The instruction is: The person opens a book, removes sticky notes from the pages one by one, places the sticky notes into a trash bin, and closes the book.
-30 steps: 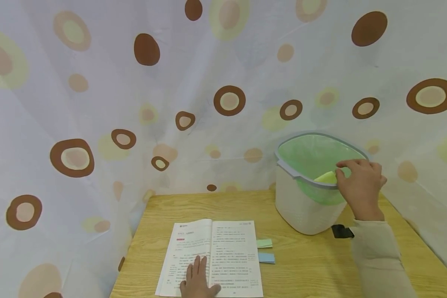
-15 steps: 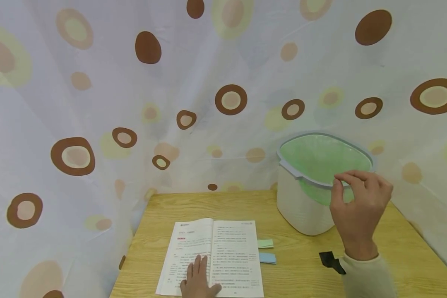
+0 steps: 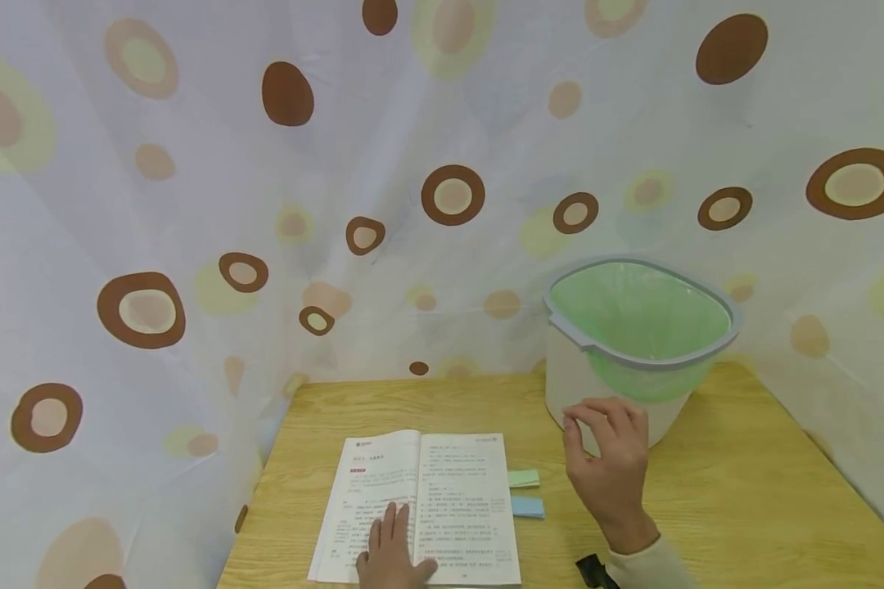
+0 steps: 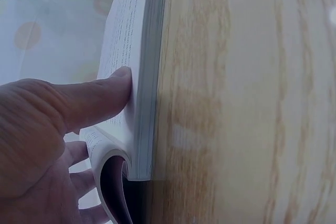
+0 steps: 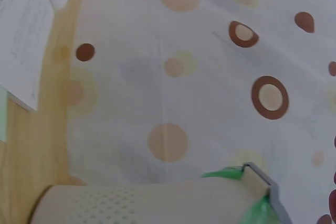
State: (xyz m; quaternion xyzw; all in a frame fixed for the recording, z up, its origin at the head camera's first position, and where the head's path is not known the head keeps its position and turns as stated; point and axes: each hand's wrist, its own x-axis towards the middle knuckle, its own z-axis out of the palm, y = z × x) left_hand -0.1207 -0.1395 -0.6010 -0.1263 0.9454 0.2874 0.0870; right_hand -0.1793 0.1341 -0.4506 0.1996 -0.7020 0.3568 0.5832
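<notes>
An open book [image 3: 460,491] with printed pages lies on the wooden table. My left hand [image 3: 392,556] rests on its lower part with fingers spread; in the left wrist view the thumb [image 4: 100,98] presses the page near the book's edge. My right hand [image 3: 613,462] hovers in front of the bin, its fingers loosely bent, thumb and index tips close together, with nothing seen between them. The bin [image 3: 570,384] is white with a grey rim and a green liner [image 3: 633,315]. In the right wrist view only fingertips [image 5: 333,203] show at the right edge.
Green sticky tabs [image 3: 525,479] and blue sticky tabs [image 3: 528,508] stick out from the book's right side. A spotted curtain [image 3: 383,327] hangs behind the table [image 3: 766,491]. A black strap [image 3: 595,571] sits by the right sleeve.
A yellow-green slip at my right fingers over the bin's rim has gone from sight. The right hand has moved down and left, away from the bin's opening. The left hand stays put.
</notes>
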